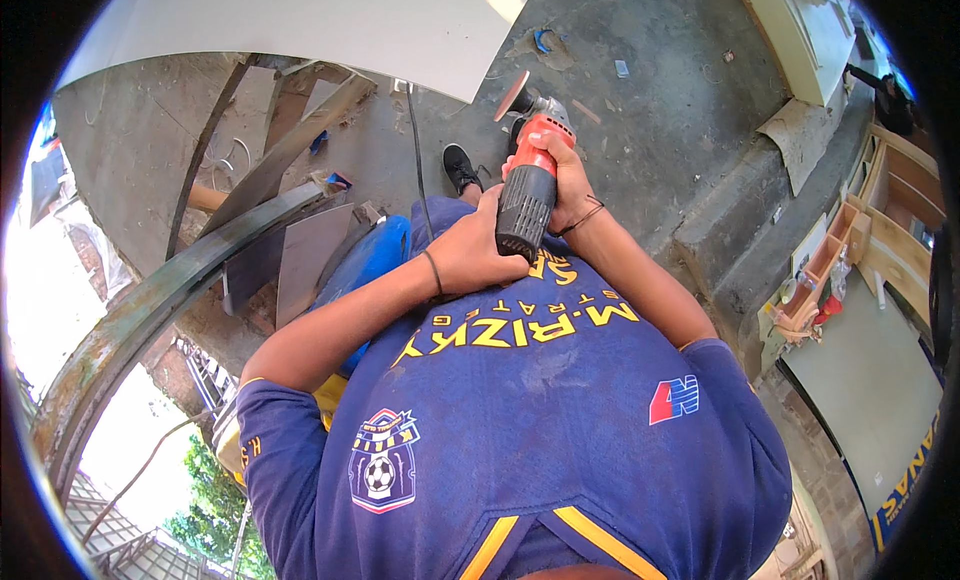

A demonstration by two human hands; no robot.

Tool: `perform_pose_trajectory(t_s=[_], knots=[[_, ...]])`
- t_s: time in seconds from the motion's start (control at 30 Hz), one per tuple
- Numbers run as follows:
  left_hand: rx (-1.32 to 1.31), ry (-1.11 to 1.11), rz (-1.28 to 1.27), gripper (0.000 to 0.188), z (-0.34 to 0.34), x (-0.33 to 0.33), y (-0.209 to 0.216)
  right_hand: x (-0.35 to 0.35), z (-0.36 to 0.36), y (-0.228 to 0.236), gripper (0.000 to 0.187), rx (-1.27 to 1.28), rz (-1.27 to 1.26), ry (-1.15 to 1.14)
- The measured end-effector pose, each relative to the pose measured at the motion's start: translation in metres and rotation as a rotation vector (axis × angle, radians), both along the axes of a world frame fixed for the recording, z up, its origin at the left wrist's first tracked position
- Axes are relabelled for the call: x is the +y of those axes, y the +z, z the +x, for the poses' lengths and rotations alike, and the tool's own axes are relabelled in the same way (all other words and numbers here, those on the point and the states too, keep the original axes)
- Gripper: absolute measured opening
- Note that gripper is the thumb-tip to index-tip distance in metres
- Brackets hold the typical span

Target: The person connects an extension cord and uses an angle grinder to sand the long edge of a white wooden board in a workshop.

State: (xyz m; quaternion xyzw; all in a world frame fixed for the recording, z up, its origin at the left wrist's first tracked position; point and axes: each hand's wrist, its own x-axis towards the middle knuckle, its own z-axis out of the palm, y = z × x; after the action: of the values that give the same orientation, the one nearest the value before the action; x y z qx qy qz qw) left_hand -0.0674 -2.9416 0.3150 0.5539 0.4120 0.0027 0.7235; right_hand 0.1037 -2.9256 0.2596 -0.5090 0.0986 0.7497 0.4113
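Observation:
An angle grinder [526, 195] with a red front body and a black, vented rear housing is held in front of my torso. Its round reddish-brown disc [512, 95] points away from me, up and slightly left. My right hand [568, 185] wraps round the red part, thumb lying on top. At the black rear end, my left hand [472, 248] grips from the left side; its fingertips are partly hidden behind the housing. Whether the disc is spinning cannot be told.
A large white panel [300, 25] spans the far left. Below it are a curved metal beam [130, 325], leaning boards and a dark cable [418, 145]. A blue container [375, 280] stands beside my left side. Right lie a concrete step [725, 220] and a wooden tray [825, 265].

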Motion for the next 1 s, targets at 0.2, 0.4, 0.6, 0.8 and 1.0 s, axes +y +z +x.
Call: perform_pose_trajectory(t_s=[0.2,0.4,0.6,0.8,1.0], knots=[[-0.057,-0.137,-0.116,0.078,-0.037,0.038,-0.020,0.004,-0.005,0.003,0.039,0.071,-0.009,0.027],[0.195,0.674,-0.126,0.042,-0.088,0.142,-0.088,0.005,-0.013,0.010,0.042,0.131,-0.100,0.063],[0.023,1.120,-0.081,0.032,-0.070,0.177,-0.142,0.008,-0.019,0.012,0.043,0.091,-0.083,0.104],[-0.120,1.176,-0.113,0.026,-0.064,0.176,-0.149,0.011,-0.020,0.011,0.045,0.086,-0.076,0.102],[-0.107,1.148,-0.091,0.025,-0.067,0.176,-0.144,0.012,-0.019,0.006,0.047,0.053,-0.052,0.129]])
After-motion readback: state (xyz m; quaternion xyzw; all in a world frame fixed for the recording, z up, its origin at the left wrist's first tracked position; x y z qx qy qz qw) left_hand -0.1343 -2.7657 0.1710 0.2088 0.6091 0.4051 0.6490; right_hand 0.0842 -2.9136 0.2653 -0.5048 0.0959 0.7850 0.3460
